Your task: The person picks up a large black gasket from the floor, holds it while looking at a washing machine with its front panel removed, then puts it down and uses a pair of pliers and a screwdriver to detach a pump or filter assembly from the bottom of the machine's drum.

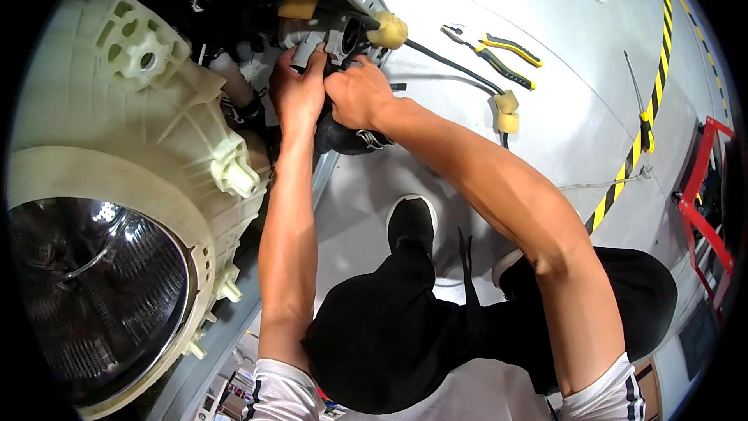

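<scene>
At the open lower edge of a washing machine, a grey pump-like part (312,37) sits among dark fittings. My left hand (298,92) is closed round its near side, the thumb pressed up against a grey cylindrical stub. Close against it, my right hand (358,95) is closed with curled fingers at the black rubber hose (343,139) below the part. The fingertips of the right hand are partly hidden. A wire clamp (372,139) shows on the hose's lower end. A yellow foam block (388,30) wraps a black cable just above my right hand.
The pale plastic tub (117,129) with its metal drum (93,296) fills the left. On the floor to the right lie yellow-black pliers (499,56), a screwdriver (646,121) and a foam-wrapped cable end (507,113). Striped tape (659,70) and a red metal frame (697,179) stand farther right.
</scene>
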Demonstrator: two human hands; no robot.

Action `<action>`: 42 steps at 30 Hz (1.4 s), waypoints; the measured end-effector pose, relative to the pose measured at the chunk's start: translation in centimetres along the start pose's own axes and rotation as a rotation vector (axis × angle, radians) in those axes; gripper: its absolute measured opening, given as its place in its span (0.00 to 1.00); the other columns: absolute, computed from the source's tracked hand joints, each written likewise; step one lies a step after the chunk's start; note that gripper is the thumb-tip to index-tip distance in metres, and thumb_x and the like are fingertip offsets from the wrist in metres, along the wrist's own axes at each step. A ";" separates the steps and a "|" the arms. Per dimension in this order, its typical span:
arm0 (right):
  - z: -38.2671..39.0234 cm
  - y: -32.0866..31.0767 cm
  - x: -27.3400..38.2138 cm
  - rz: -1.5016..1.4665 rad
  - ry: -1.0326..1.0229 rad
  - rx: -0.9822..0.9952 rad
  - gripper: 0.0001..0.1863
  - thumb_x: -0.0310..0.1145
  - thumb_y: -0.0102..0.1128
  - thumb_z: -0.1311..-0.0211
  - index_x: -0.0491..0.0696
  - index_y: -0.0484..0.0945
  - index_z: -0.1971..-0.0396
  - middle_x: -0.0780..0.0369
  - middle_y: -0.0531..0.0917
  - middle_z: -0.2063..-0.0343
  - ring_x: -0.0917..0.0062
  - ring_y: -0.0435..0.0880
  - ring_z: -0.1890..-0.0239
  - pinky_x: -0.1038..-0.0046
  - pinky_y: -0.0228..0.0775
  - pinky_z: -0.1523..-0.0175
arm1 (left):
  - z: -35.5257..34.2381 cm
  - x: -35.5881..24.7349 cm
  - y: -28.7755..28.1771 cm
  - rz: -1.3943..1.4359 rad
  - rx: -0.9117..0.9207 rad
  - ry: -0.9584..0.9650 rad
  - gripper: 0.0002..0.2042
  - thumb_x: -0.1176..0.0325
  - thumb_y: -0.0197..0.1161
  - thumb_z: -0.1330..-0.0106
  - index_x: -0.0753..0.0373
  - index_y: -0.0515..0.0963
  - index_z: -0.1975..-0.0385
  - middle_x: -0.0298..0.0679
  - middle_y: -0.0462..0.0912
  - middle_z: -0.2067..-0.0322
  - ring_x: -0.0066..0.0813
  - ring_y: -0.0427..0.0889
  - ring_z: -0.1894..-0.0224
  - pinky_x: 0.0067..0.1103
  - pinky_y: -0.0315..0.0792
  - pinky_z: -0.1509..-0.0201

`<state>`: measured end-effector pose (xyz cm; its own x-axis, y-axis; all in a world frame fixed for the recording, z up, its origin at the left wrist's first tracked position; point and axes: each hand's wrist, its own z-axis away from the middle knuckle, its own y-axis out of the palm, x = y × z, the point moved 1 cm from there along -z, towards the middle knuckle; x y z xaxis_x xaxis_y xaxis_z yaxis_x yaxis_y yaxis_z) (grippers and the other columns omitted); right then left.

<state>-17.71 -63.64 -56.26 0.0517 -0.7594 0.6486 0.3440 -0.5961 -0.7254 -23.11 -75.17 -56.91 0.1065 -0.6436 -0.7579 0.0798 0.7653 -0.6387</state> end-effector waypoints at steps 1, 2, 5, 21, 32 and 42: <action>0.0 0.2 -0.2 -0.052 -0.008 -0.037 0.12 0.32 0.57 0.53 0.47 0.85 0.68 0.52 0.85 0.68 0.60 0.84 0.59 0.59 0.58 0.35 | 0.2 -0.3 0.0 -0.009 -0.006 -0.007 0.27 0.50 0.67 0.43 0.70 0.77 0.55 0.52 0.83 0.61 0.43 0.82 0.56 0.28 0.72 0.50; 0.0 0.4 -0.4 -0.104 -0.015 -0.074 0.12 0.31 0.57 0.54 0.47 0.85 0.69 0.52 0.85 0.69 0.59 0.84 0.60 0.60 0.58 0.35 | 0.3 -0.3 0.1 -0.002 -0.007 -0.016 0.27 0.51 0.67 0.42 0.70 0.77 0.55 0.51 0.84 0.61 0.42 0.82 0.56 0.27 0.72 0.50; 0.4 1.0 -1.4 -0.202 -0.053 -0.188 0.08 0.29 0.55 0.53 0.46 0.83 0.74 0.52 0.85 0.71 0.55 0.83 0.63 0.60 0.65 0.41 | 0.5 -0.9 0.3 0.085 0.003 -0.045 0.25 0.55 0.67 0.41 0.71 0.77 0.54 0.50 0.84 0.61 0.37 0.82 0.58 0.26 0.72 0.51; -1.0 -0.5 0.2 0.313 0.047 -0.009 0.10 0.32 0.53 0.45 0.51 0.86 0.73 0.57 0.87 0.69 0.65 0.87 0.63 0.67 0.74 0.52 | 0.0 -0.4 -0.3 0.142 0.005 -0.026 0.23 0.56 0.69 0.42 0.70 0.77 0.55 0.48 0.84 0.62 0.35 0.82 0.59 0.26 0.73 0.53; -1.8 1.8 -0.4 0.254 0.022 -0.161 0.09 0.32 0.56 0.46 0.53 0.86 0.76 0.59 0.87 0.71 0.66 0.87 0.65 0.66 0.75 0.62 | 1.2 -1.9 -0.2 0.114 -0.107 0.067 0.20 0.62 0.70 0.42 0.70 0.76 0.57 0.48 0.82 0.61 0.34 0.80 0.57 0.25 0.71 0.49; -0.7 3.5 -1.9 -0.012 -0.165 -0.532 0.06 0.35 0.60 0.49 0.52 0.82 0.80 0.58 0.83 0.79 0.60 0.83 0.72 0.59 0.75 0.64 | 2.9 -3.1 -0.1 0.295 -0.221 0.229 0.16 0.66 0.69 0.41 0.69 0.75 0.60 0.45 0.79 0.63 0.32 0.76 0.60 0.25 0.69 0.50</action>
<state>-17.23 -64.41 -60.21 0.2116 -0.7267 0.6536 -0.1735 -0.6860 -0.7066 -20.61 -73.23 -54.14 -0.1321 -0.4016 -0.9063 -0.1374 0.9129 -0.3845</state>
